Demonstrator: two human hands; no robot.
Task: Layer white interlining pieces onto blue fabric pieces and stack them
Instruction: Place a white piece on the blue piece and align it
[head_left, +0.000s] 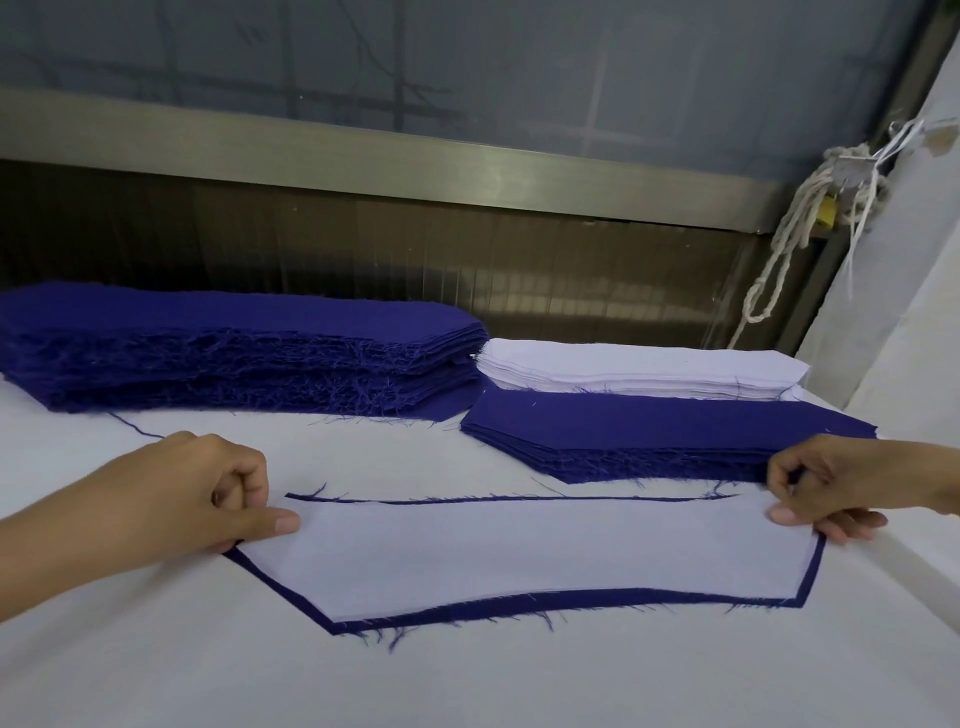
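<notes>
I see a long white interlining piece (530, 556) lying on a frayed dark-blue fabric piece (519, 605), near centre. Left hand (197, 493) pinches its left end, right hand (841, 488) its right end.

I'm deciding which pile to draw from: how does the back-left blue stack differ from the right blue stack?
The left blue stack is clearly taller than the right blue stack. The left blue stack stands alone; the right one has the white interlining stack along its far edge. The left one's near side looks shaggier with loose threads than the right one's. Both are dark blue, long with angled ends, on the white table.
</notes>
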